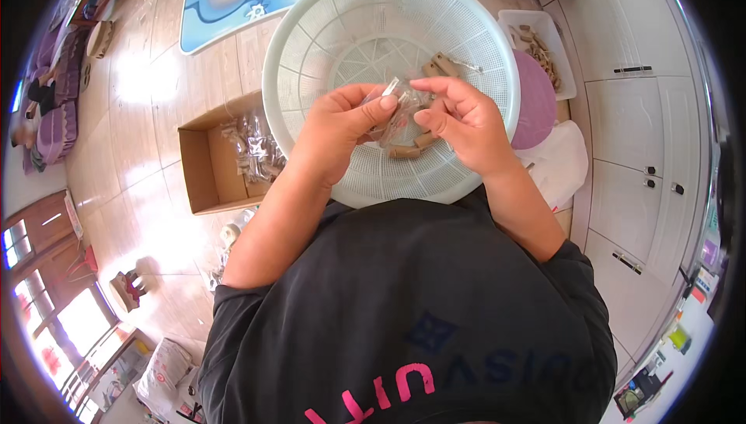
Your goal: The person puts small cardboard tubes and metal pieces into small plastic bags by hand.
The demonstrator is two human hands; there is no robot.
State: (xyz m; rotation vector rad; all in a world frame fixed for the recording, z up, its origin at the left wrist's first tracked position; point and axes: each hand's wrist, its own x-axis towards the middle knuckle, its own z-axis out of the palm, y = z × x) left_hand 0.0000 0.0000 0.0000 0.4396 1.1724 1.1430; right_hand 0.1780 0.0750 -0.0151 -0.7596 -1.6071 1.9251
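My left hand pinches a small clear plastic bag with a white strip along its top edge. Close on the bag's other side, my right hand has its index finger stretched toward it and its thumb apart, with the other fingers curled. Whether those curled fingers touch the film is hard to see. Both hands are over a large pale green plastic basket with mesh walls. Inside it, short brown cylindrical pieces lie below the hands, and more brown pieces rest near the far right wall.
Left of the basket, a cardboard box contains clear-wrapped items. A white tray of brown pieces stands right, beside a purple round surface and a white plastic bag. Beyond is a blue patterned tabletop; white cabinets line the right.
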